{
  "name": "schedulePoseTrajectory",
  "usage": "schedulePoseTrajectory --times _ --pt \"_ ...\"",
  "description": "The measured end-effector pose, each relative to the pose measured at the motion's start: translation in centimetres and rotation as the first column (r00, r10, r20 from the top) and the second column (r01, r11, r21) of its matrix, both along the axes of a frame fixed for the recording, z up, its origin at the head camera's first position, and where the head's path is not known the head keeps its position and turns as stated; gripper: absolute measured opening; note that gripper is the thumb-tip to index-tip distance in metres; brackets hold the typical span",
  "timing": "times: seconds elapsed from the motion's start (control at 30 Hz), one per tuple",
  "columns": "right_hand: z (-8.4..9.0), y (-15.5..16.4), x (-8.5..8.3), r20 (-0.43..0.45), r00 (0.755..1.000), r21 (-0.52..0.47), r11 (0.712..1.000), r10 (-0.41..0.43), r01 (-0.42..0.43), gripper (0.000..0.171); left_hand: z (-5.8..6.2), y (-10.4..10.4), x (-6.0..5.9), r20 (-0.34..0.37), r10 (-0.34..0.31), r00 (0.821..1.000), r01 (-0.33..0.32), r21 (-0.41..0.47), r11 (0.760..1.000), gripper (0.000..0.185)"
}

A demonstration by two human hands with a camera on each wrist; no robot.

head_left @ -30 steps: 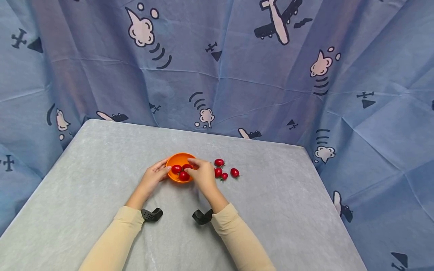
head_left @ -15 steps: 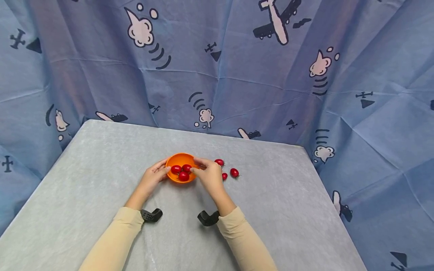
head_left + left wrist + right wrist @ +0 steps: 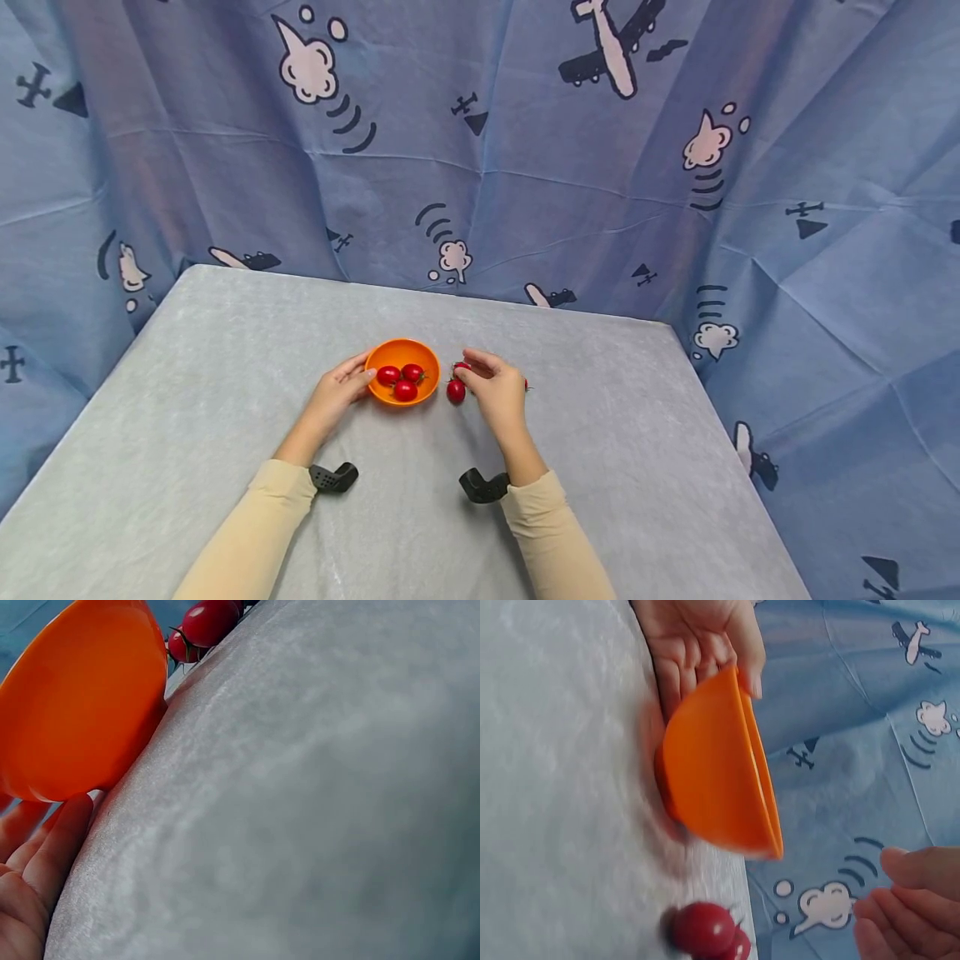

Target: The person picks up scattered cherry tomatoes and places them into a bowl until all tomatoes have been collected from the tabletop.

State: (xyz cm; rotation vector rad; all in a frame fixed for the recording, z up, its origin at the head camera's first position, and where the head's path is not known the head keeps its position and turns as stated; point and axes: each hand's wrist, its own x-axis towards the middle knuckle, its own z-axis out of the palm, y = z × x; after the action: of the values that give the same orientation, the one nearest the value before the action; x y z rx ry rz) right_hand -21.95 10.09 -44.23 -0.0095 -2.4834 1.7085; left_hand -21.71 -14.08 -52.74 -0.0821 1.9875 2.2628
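An orange bowl [image 3: 401,354] with three red cherry tomatoes [image 3: 406,391] in it stands on the table. My left hand [image 3: 337,392] holds its left side, thumb at the rim; in the left wrist view, fingers [image 3: 56,847] lie against the bowl's outside [image 3: 90,697]. Right of the bowl, my right hand [image 3: 498,392] hovers over loose cherry tomatoes [image 3: 456,391], partly covering them. The right wrist view shows the right hand [image 3: 911,915] with fingers loosely bent and nothing held, apart from the bowl [image 3: 712,765] and a tomato [image 3: 703,928].
A pale cloth covers the table [image 3: 247,333]. Behind it hangs a blue curtain [image 3: 405,192] printed with planes and clouds. Another tomato [image 3: 527,384] just shows past the right hand's far side. Black devices [image 3: 334,477] sit at both wrists.
My right hand has drawn back from the bowl to the right, over the loose tomatoes, uncovering the bowl's right rim. My left hand and the bowl have hardly moved.
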Motion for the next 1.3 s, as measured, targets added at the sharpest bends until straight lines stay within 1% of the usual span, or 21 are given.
schedulePoseTrajectory --times 0.1,0.3,0.67,0.83,1.0,1.1,1.23,1.3 --pt "-0.2 0.7 0.0 0.02 1.0 -0.008 1.0 -0.017 0.018 0.029 -0.1 0.0 0.0 -0.002 -0.006 1.0 0.006 0.001 1.0 0.054" --pt "-0.7 1.2 0.3 0.037 0.999 -0.004 1.0 -0.018 0.018 0.031 -0.1 0.1 0.0 -0.002 0.0 1.0 0.0 -0.001 1.0 0.055" --pt "-2.4 0.8 0.5 0.041 0.999 0.03 0.999 -0.031 0.03 0.035 -0.1 -0.1 0.0 0.016 0.001 1.0 -0.001 -0.01 1.0 0.055" --pt "-2.8 0.6 0.6 0.077 0.997 0.015 0.999 -0.033 0.032 0.036 -0.1 -0.1 0.0 0.018 0.001 1.0 -0.001 -0.018 1.0 0.055" --pt "-3.3 0.4 0.6 0.059 0.998 0.016 1.0 -0.021 0.02 0.035 -0.1 0.0 0.0 0.012 -0.002 1.0 0.002 -0.006 1.0 0.055" --pt "-3.6 0.3 0.5 0.057 0.998 0.032 0.999 -0.032 0.03 0.035 -0.1 0.0 0.0 0.01 -0.005 1.0 0.005 0.007 1.0 0.054" --pt "-3.7 0.1 0.5 0.075 0.996 0.044 0.998 -0.045 0.042 0.036 0.0 0.0 0.0 0.007 -0.003 1.0 0.003 0.0 1.0 0.055" --pt "-3.8 0.0 0.5 0.088 0.995 0.031 0.999 -0.043 0.041 0.037 0.0 0.0 0.0 0.007 -0.002 1.0 0.002 -0.001 1.0 0.055"
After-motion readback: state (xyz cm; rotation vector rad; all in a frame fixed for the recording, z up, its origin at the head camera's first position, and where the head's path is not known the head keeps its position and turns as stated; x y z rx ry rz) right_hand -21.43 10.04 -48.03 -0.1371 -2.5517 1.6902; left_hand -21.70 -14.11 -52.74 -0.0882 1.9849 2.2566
